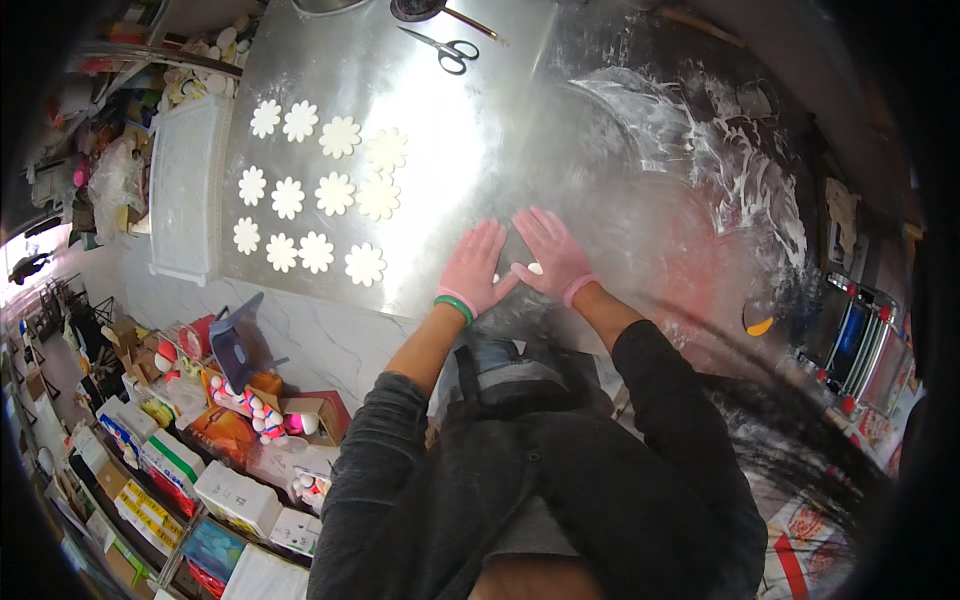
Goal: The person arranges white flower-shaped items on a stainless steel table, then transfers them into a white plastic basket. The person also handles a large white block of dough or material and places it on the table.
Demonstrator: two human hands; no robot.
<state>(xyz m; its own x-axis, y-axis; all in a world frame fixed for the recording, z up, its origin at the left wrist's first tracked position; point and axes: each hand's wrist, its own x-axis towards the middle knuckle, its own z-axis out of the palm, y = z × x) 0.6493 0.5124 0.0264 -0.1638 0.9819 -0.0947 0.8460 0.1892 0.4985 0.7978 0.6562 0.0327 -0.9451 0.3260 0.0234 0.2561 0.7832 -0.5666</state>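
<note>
My left hand [474, 262], in a pink glove with a green bangle at the wrist, lies flat on the steel tabletop [442, 247]. Beside it my right hand [553, 255], also pink-gloved, is spread palm down, and the two thumbs meet or nearly meet. A small white piece, seemingly dough [534, 268], shows by the right thumb; a sliver of white peeks out near the left thumb. The palms hide whatever else is beneath them. To the left, rows of white flower-shaped cutouts [335, 193] rest on the table.
Black-handled scissors [454, 56], a thin brush [476, 24] and a dark round dish [416, 7] lie at the far side. White powder [675, 127] streaks the right side, near a yellow-edged tool [759, 326]. A white plastic tray [187, 195] adjoins the left edge.
</note>
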